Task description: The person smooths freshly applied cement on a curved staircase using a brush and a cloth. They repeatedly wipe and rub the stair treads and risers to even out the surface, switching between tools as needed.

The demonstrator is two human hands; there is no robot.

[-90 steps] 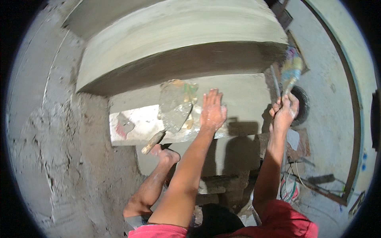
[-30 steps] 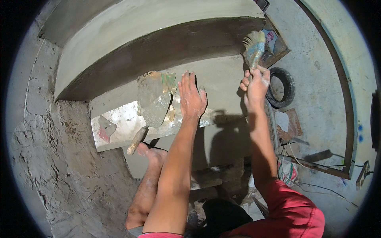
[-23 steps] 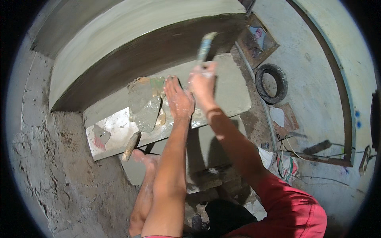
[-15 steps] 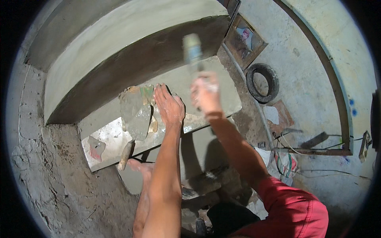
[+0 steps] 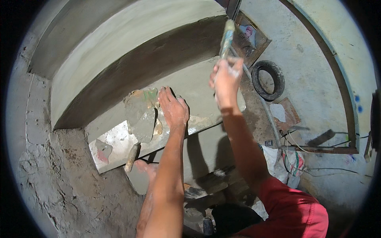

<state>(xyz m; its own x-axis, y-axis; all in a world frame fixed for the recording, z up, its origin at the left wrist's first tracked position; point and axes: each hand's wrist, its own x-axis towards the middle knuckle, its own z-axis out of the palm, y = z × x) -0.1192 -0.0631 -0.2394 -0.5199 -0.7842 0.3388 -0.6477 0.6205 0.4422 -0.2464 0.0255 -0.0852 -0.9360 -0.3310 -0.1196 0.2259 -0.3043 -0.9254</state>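
Note:
My right hand (image 5: 227,81) grips a paintbrush (image 5: 226,39) with a pale tip and a blue band, raised over the far right end of a grey cement step (image 5: 198,83). My left hand (image 5: 173,108) rests flat on that step, fingers stretched out and holding nothing. Just left of it lies a trowel (image 5: 143,125), its blade smeared with wet cement and its worn handle (image 5: 132,156) pointing toward me over the front edge. Beneath the blade sits a whitish board or slab (image 5: 113,139) with a grey and reddish patch; part of it is covered.
A curved, smooth cement riser (image 5: 143,63) rises behind the step. At the right are a black tyre (image 5: 257,81), a framed picture (image 5: 254,39) and a sack (image 5: 293,162) beside loose cables. My bare foot (image 5: 147,168) is below the step's front edge.
My right hand has swung the brush up and to the right, away from the middle of the step. My left hand stays flat in nearly the same spot; the view has shifted slightly.

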